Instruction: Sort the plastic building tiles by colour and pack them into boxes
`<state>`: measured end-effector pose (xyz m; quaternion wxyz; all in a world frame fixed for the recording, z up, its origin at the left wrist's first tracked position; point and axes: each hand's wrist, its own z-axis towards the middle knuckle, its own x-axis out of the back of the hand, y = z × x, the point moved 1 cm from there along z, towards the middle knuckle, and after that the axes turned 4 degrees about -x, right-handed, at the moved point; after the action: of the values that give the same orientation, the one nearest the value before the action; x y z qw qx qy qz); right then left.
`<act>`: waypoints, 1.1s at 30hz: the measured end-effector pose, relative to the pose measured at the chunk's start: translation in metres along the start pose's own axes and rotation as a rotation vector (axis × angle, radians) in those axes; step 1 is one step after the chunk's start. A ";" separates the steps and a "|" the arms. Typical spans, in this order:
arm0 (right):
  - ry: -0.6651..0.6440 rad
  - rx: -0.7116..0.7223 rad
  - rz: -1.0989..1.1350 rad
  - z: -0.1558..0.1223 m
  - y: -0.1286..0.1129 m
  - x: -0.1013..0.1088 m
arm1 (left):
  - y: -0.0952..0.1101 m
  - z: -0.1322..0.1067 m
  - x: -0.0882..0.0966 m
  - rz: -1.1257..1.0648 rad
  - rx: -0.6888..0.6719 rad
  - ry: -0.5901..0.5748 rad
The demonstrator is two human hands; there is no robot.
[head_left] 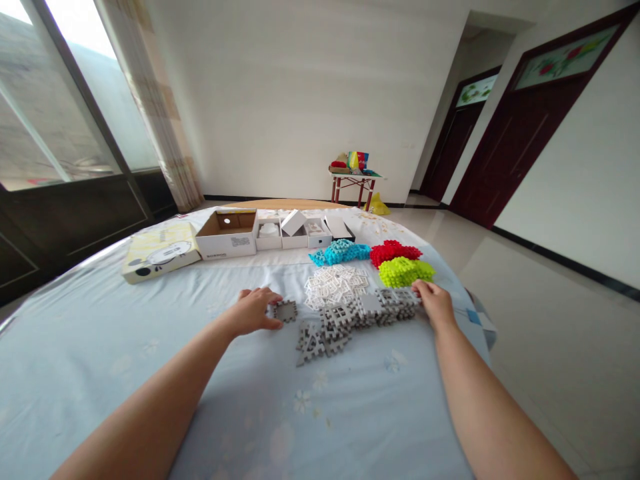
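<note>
My left hand [255,311] has its thumb and forefinger at opposite edges of a square grey interlocking tile [286,311] with notched sides. That tile sits on the tablecloth, apart from the others. At the right end of a long heap of grey interlocking tiles [337,320], my right hand [436,303] pinches the edge of a grey tile; its fingertips partly hide it. Some tiles in the heap are solid squares, others have window-like openings or a triangular shape. Just behind the heap lies a loose pile of small white frame pieces [335,287].
Lime green pieces [406,272], red pieces [395,252] and blue pieces [340,252] are heaped at the back right. Farther back stand an open white box [227,243], smaller white boxes [295,233] and a yellow box lid [160,255]. The table's edge [463,293] curves past my right hand.
</note>
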<state>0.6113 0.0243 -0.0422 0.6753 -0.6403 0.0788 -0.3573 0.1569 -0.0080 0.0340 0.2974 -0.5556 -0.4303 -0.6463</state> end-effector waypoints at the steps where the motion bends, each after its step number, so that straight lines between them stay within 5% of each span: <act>1: 0.001 0.005 -0.003 0.000 0.000 0.000 | 0.002 0.000 0.002 -0.003 0.001 0.008; 10: -0.006 0.011 0.004 -0.002 -0.005 -0.001 | 0.060 0.006 0.020 -0.244 -0.113 0.189; 19: -0.006 -0.013 0.008 -0.001 -0.002 -0.002 | 0.104 0.027 0.004 -0.232 -0.177 0.171; 23: -0.021 -0.027 0.013 -0.002 -0.005 -0.001 | 0.087 0.023 0.013 -0.259 -0.134 0.225; 27: -0.019 -0.007 0.001 -0.002 -0.004 -0.001 | 0.043 0.012 0.029 -0.228 0.013 0.257; 33: -0.005 0.024 0.010 0.001 0.002 -0.003 | -0.018 -0.011 0.035 -0.114 0.200 0.023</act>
<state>0.6105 0.0260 -0.0446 0.6849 -0.6328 0.0758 -0.3532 0.1287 -0.0066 0.0638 0.3188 -0.4902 -0.5201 -0.6225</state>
